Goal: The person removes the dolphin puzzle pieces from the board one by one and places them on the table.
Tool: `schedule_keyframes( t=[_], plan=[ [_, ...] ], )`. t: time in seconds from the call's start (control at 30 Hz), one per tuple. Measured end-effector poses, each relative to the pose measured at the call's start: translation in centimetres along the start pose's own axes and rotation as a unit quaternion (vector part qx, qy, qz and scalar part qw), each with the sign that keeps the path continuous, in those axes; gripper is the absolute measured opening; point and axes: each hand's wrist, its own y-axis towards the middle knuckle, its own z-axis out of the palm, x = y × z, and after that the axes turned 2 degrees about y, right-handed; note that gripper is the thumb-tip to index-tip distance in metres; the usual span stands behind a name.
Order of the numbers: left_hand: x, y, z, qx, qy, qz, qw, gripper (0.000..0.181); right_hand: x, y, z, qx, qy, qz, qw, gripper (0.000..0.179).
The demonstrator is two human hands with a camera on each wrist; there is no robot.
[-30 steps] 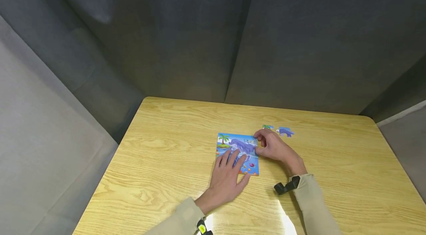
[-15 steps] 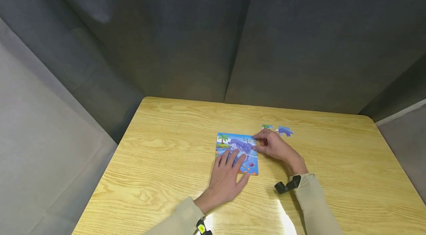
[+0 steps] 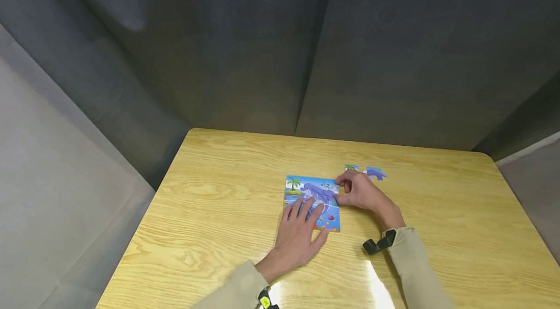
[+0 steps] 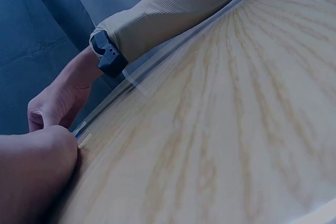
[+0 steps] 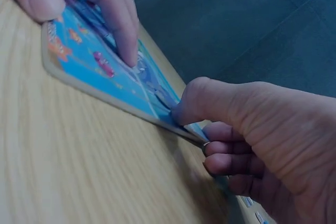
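Observation:
A square jigsaw puzzle [image 3: 331,209] with a dolphin, a palm tree and blue sea lies flat on the table. My left hand [image 3: 297,236] rests on its lower left part with spread, straight fingers, covering some of the picture. At the puzzle's upper right edge, my right hand [image 3: 360,191] pinches a puzzle piece [image 5: 195,130] between thumb and forefinger; its other fingers are curled under. The right wrist view shows the thumb [image 5: 197,100] pressing on the picture by the edge. Much of the pinched piece is hidden by the fingers.
Behind the right hand lie loose puzzle pieces, one with a dolphin part [image 3: 375,173] and one with a palm [image 3: 351,167]. The wooden table [image 3: 218,212] ends at a dark curtain [image 3: 245,56]. A light grey panel [image 3: 57,178] stands at the left.
My right thumb and forefinger shift slightly at the puzzle's upper right edge. My left hand stays in place on the puzzle.

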Motion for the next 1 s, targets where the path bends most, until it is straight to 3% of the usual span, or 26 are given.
schedule_keyframes(
  t=[0.4, 0.73, 1.0],
  plan=[
    [-0.3, -0.1, -0.2, -0.016, -0.008, 0.002, 0.9998, 0.058, -1.1, -1.0, -2.1, -0.012, 0.027, -0.027, 0.9992, 0.034],
    [-0.2, 0.0, -0.1, -0.007, -0.005, -0.005, 1.0, 0.059, -2.3, -2.2, -5.7, -0.023, -0.01, 0.011, 0.9996, 0.035],
    [-0.2, 0.0, -0.2, -0.005, -0.013, -0.002, 0.9999, 0.058, -3.7, -2.9, -7.7, -0.043, -0.03, 0.004, 0.9986, 0.037]
  ],
)
